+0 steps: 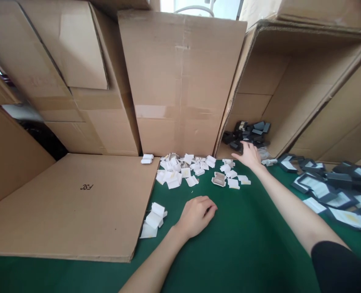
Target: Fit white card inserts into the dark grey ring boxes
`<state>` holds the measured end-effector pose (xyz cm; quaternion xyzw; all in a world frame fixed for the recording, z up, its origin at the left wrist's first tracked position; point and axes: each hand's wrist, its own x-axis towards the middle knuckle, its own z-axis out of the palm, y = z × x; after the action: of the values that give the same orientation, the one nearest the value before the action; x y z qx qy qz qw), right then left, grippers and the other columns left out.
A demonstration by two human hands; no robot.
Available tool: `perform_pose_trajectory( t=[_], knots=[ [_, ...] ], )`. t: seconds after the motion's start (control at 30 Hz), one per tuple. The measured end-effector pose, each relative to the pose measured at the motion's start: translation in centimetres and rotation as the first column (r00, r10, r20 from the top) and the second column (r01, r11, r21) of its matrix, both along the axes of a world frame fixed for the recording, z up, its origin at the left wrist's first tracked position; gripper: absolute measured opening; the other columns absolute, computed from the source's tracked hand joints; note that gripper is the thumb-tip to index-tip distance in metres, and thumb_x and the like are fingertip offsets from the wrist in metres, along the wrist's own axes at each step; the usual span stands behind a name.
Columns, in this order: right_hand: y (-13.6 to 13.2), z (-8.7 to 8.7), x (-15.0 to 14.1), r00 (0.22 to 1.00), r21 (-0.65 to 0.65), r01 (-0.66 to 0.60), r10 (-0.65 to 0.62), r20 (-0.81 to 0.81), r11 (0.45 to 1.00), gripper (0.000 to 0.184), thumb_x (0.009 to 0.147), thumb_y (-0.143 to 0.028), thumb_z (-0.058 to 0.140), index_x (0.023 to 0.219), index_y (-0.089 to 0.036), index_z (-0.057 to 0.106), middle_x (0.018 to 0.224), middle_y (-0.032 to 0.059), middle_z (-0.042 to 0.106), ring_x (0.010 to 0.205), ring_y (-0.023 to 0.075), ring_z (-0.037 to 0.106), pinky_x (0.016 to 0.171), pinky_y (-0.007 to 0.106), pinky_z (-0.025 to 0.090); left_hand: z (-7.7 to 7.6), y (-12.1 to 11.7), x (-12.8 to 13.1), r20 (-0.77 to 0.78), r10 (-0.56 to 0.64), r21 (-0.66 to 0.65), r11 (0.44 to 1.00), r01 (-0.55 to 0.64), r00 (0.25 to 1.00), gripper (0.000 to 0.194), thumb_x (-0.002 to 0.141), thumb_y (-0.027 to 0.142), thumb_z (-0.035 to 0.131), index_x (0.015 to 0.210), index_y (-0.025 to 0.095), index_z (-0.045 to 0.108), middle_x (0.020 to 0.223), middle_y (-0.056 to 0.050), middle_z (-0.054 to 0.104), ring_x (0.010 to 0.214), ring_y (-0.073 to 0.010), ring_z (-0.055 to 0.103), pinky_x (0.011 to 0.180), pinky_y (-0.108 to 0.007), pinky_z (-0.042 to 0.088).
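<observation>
On the green tabletop (229, 252) rests my left hand (199, 215), its fingers curled in and nothing visible in them. A small bunch of folded white card pieces (154, 219) lies to its left. My right hand (248, 154) reaches to the mouth of an open cardboard box (290, 93), thumb and fingers apart. Just beyond its fingertips is a heap of small black box-like pieces (250, 132), the nearest of them partly covered by the hand. Whether the fingers touch one, I cannot tell.
Many white folded pieces (172, 177) lie along the back of the table. A brownish-grey insert (219, 179) sits among them. Black pieces with white faces (336, 187) are piled at right. A flat cardboard sheet (70, 211) covers the left; an upright cardboard panel (180, 81) stands behind.
</observation>
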<state>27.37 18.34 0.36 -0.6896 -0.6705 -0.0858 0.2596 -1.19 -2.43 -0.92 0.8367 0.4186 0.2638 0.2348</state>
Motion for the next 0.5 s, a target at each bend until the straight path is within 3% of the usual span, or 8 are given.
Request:
perform_pose_trajectory(
  t=[0.1,0.2,0.33,0.5],
  knots=[
    [2.7,0.2,-0.1,0.995,-0.051,0.069,-0.065,0.081,0.996,0.08,0.068,-0.056,0.064,0.134,-0.019,0.038,0.132,0.0235,0.042,0.118,0.0416,0.041,0.087,0.056,0.038,0.2,0.0,0.0,0.025,0.023,-0.045,0.999,-0.022,0.999,0.031,0.092,0.028,0.037,0.086,0.02,0.067,0.089,-0.003,0.067,0.081,-0.0146,0.061,0.07,-0.023,0.044],
    [5.0,-0.1,0.4,0.987,-0.118,0.144,-0.134,0.085,0.983,0.08,0.068,-0.061,0.063,0.134,-0.022,0.04,0.128,0.0238,0.044,0.115,0.0427,0.043,0.082,0.058,0.04,0.4,0.1,0.0,0.024,0.042,-0.081,0.996,-0.04,0.999,0.031,0.092,0.028,0.037,0.085,0.02,0.067,0.089,-0.002,0.067,0.078,-0.0135,0.06,0.067,-0.022,0.043],
    [6.5,-1.1,1.0,0.993,-0.121,0.113,-0.107,0.052,0.986,0.063,0.075,-0.056,0.058,0.128,-0.023,0.048,0.118,0.0225,0.05,0.107,0.0402,0.05,0.077,0.055,0.042,0.6,0.2,0.2,-0.016,0.061,-0.097,0.993,-0.062,0.998,0.03,0.092,0.026,0.037,0.084,0.021,0.066,0.086,-0.001,0.066,0.074,-0.0124,0.059,0.066,-0.021,0.042],
    [6.1,-1.2,1.7,0.999,-0.067,0.04,-0.04,0.011,0.997,0.047,0.078,-0.051,0.055,0.115,-0.023,0.058,0.112,0.0183,0.055,0.098,0.0342,0.058,0.076,0.045,0.046,0.7,0.2,0.4,-0.069,0.067,-0.077,0.994,-0.072,0.995,0.03,0.093,0.025,0.036,0.086,0.022,0.065,0.088,-0.001,0.065,0.076,-0.0125,0.059,0.066,-0.021,0.041]
  ],
)
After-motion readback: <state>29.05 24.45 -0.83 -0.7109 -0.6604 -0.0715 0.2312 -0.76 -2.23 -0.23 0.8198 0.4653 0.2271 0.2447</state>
